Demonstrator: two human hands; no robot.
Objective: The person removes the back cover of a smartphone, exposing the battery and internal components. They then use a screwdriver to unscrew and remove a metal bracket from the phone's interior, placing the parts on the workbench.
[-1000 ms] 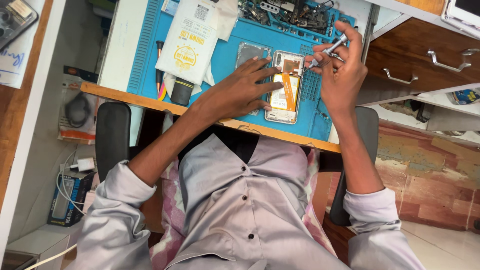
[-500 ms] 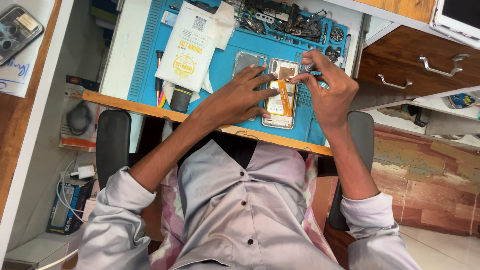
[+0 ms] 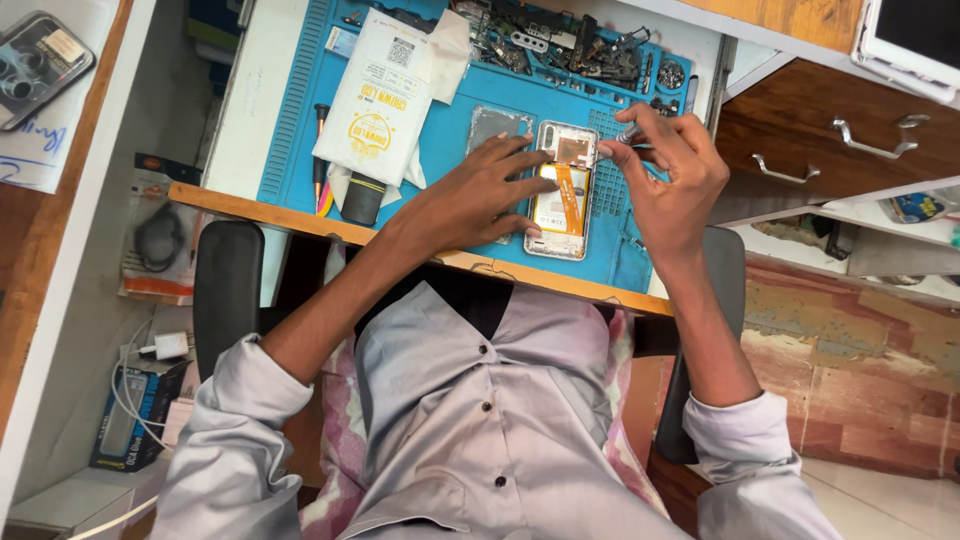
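An opened phone (image 3: 562, 190) with its back off lies on a blue work mat (image 3: 455, 135), its battery and an orange flex cable showing. My left hand (image 3: 478, 195) lies flat on the phone's left side and presses it down, fingers spread. My right hand (image 3: 668, 175) grips a thin metal tool (image 3: 632, 130) and holds its tip at the top right corner of the phone. A loose grey back cover (image 3: 497, 128) rests beside the phone, partly under my left fingers.
A white printed packet (image 3: 385, 95) lies on the mat's left part, with a black cylinder (image 3: 362, 198) and pens below it. Small metal parts (image 3: 560, 45) crowd the mat's far edge. Wooden drawers (image 3: 840, 135) stand at the right. Another phone (image 3: 38, 65) lies far left.
My right hand has come down from a raised position to the phone's top right corner with the tool. My left hand stays pressed on the phone.
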